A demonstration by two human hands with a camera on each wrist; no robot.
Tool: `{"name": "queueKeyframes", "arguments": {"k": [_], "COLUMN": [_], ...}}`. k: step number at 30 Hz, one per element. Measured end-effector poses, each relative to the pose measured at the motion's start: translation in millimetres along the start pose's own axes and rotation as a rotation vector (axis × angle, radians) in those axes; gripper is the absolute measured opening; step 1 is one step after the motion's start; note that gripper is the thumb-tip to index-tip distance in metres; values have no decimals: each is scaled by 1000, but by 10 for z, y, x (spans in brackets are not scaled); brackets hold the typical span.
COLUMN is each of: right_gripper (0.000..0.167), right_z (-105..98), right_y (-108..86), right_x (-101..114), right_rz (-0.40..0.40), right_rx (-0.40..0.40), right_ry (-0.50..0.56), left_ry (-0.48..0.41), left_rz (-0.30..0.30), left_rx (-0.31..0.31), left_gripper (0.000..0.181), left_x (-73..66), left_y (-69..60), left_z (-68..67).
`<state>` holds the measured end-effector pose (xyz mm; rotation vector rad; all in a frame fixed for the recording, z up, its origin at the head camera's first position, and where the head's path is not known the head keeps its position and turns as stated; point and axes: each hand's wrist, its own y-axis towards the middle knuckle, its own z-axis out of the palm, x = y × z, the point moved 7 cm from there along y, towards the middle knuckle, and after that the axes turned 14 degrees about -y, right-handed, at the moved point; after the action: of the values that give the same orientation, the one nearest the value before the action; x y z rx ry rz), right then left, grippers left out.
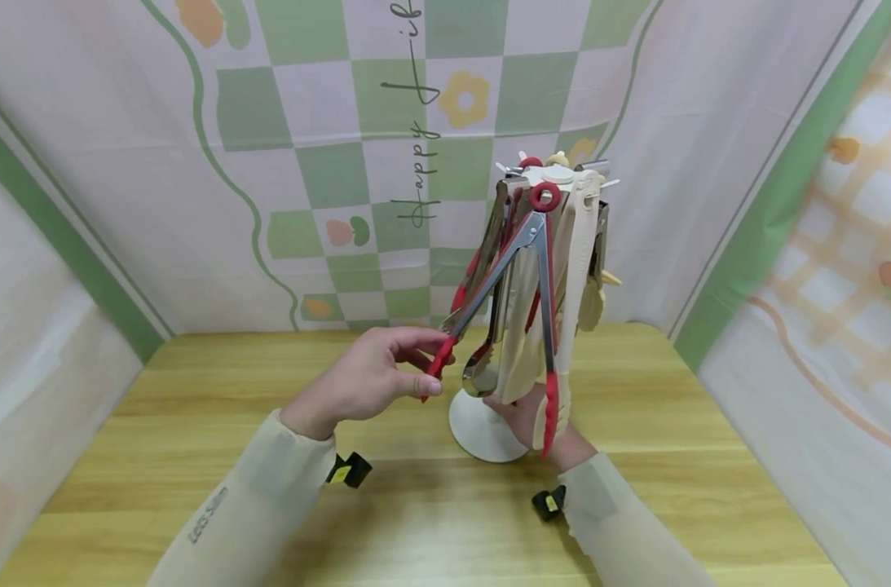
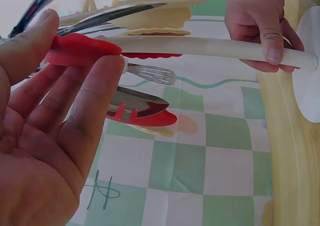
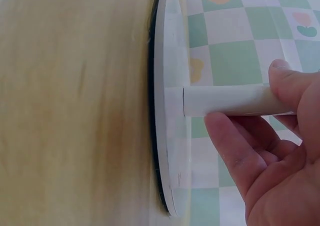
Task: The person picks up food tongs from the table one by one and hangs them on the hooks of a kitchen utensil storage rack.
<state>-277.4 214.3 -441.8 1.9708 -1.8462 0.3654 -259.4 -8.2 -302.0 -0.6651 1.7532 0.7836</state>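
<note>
A white utensil stand point(image 1: 482, 428) with a round base rises from the wooden table, hung all round with kitchen tools. On its front hook are red-tipped metal tongs point(image 1: 535, 232), their two arms spread apart. My left hand point(image 1: 375, 371) pinches the red tip point(image 2: 82, 50) of the left arm between thumb and fingers. Low on the white pole point(image 3: 230, 100), just above the base, my right hand point(image 3: 270, 151) grips with thumb and fingers. Behind the tongs, the head view partly hides a metal ladle point(image 1: 480, 371) and several cream utensils.
A small whisk or fork-like tool point(image 2: 152, 73) and a slotted red turner point(image 2: 145, 113) hang among the others. The wooden table point(image 1: 401, 522) runs back to a green-and-white checkered cloth point(image 1: 331, 175). Cloth walls stand at both sides.
</note>
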Motion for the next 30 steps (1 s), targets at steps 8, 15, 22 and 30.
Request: {"name": "queueKeyframes", "arguments": {"k": [8, 15, 22, 30], "right_gripper": [27, 14, 14, 11], "right_z": [-11, 0, 13, -37], "right_y": [-5, 4, 7, -31], "right_x": [47, 86, 83, 129], "right_rz": [-87, -177, -182, -225], "right_rx": [5, 17, 26, 14], "right_ry": [-15, 82, 98, 130], "left_ry": [-18, -69, -142, -174], "left_rz": [-17, -45, -82, -99], "left_rx": [-24, -34, -28, 7], "left_gripper": [47, 42, 39, 40], "left_x": [63, 158, 242, 329], "left_y": [56, 123, 161, 152], "left_z": [-3, -10, 1, 67]}}
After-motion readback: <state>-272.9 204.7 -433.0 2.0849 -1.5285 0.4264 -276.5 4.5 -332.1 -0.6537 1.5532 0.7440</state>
